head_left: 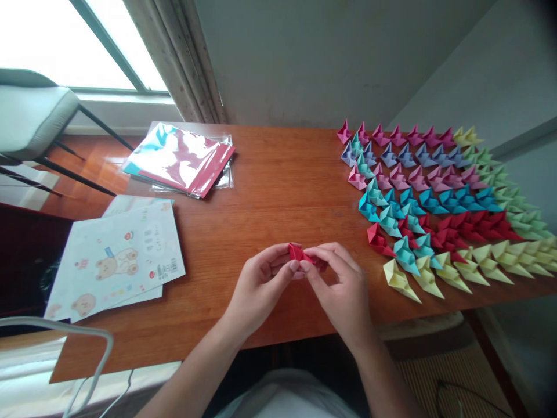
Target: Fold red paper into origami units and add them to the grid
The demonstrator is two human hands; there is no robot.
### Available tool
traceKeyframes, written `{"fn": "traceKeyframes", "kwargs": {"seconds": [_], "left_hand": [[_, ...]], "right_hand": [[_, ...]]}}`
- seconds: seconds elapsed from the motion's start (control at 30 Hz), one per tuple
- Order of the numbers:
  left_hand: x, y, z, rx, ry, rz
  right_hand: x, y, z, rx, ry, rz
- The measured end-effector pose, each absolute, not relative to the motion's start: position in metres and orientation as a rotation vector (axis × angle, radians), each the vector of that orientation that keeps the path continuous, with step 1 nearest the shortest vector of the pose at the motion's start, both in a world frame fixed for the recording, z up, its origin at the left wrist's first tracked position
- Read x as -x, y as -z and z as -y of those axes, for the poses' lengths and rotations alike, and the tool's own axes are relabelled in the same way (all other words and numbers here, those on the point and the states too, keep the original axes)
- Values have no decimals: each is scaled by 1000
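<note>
A small folded red paper piece (296, 253) is held above the near part of the wooden surface (265, 186), in front of the person's body. It is gripped from one side by the left hand (260, 284), with the thumb laid against it and the fingers curled narrowly behind. From the other side it is pinched by the right hand (342, 284), whose thumb and forefinger are drawn close together on the paper. The two thumbs are brought nearly tip to tip, and part of the piece is hidden by the fingers; whether its underside touches anything but skin cannot be told.

To the right, folded paper shapes are set out in rows on the surface. The far row is made up of magenta shapes (397, 136), followed by purple shapes (406, 155), pink shapes (418, 179), blue shapes (431, 201), red shapes (452, 232) and, nearest the edge, pale yellow shapes (489, 264). Mint shapes (405, 255) are placed among the left ends of the rows, and pale green shapes (524, 223) are lined up at the right ends.

On the left, glossy plastic packets (187, 157) are stacked, and bear-printed sheets (117, 261) are laid overlapping nearer the person. Beyond them a chair (35, 110) is seen by the window (39, 40).
</note>
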State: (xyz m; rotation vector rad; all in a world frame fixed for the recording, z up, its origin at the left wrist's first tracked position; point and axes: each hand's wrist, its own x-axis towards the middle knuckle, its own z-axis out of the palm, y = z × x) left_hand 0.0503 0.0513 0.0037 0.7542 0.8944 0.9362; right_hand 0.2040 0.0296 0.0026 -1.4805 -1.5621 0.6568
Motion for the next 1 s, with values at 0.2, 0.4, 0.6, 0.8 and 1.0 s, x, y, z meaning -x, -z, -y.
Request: {"fn": "traceKeyframes", "kwargs": {"seconds": [0.2,0.4,0.6,0.8,1.0], "left_hand": [[-51,-3,-51,-743,-931,-936],[-51,-7,-51,-773,-957,-991],[-50,-2,-47,-930,-983,-1044],[-51,-6,-48,-969,-953,-1099],[-50,-9,-50,-946,-956,-1103]], "right_hand": [[-203,-4,-28,1464,-812,1459],[-210,-6,-29,1417,-1087,1310],[-217,-2,-32,1446,-1197,1365],[-217,4,-31,1446,-1202,1341],[-214,3,-29,1407,-1254,1320]]}}
